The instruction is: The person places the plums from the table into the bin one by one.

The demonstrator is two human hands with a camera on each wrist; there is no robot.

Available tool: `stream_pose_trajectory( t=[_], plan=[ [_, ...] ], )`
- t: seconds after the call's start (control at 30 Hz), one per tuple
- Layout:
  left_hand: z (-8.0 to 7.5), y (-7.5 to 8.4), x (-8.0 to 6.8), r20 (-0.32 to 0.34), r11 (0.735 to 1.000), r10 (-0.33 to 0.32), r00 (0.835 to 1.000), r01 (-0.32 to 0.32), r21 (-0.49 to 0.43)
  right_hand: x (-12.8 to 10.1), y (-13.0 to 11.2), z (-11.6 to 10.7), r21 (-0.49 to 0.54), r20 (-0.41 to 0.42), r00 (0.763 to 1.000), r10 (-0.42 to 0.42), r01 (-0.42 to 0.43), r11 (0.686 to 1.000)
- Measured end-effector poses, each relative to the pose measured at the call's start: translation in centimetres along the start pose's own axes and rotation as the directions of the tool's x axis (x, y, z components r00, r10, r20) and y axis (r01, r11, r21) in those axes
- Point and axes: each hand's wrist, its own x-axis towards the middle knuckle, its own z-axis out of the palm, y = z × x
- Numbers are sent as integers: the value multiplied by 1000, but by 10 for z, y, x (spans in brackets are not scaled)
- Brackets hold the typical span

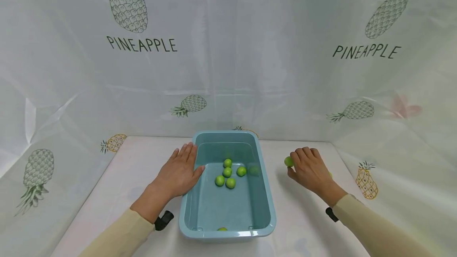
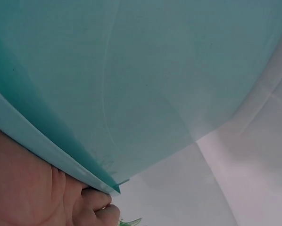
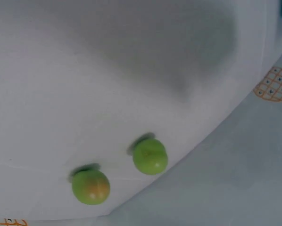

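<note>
Sleeves [image 1: 378,225] flanked the bin [image 1: 226,209], left hand [image 1: 176,173] straight-fingered on its rim [image 1: 203,234], right hand [image 1: 311,171] pinching a fruit [image 1: 288,162], presumably light, firm and slippery, best held round its middle.

A pale, creased plastic sheet [image 1: 235,62] hangs behind a white table [image 1: 146,158] and along both its sides. Upper left, it bears a large grey-green pineapple drawing [image 1: 129,9] above the word "PINEAPPLE" [image 1: 142,45]; upper right, a tilted pineapple [image 1: 387,15] stands over the same lettering [image 1: 367,52]. Smaller pineapples are scattered lower down, including an orange-outlined pineapple [image 1: 367,183] beside the table's right edge. A blurry pink patch [image 1: 406,108] shows at right.
</note>
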Motion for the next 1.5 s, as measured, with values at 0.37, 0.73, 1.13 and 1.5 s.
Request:
stream_pose_trajectory(
  t=[0.37,0.73,1.13,1.5],
  plan=[
    [1,1,1,-5,1000,5,1000,-5,29,44,2,-25,4,-110,994,-9,9,1000],
    [0,0,1,4,999,6,1000,-6,39,101,-23,-56,57,-174,983,-53,64,996],
    [0,0,2,5,1000,0,1000,0,25,137,-86,-63,128,-79,980,-184,193,973],
    [-1,0,1,6,1000,-5,1000,5,15,142,-125,-60,168,19,940,-340,332,928]
  ],
)
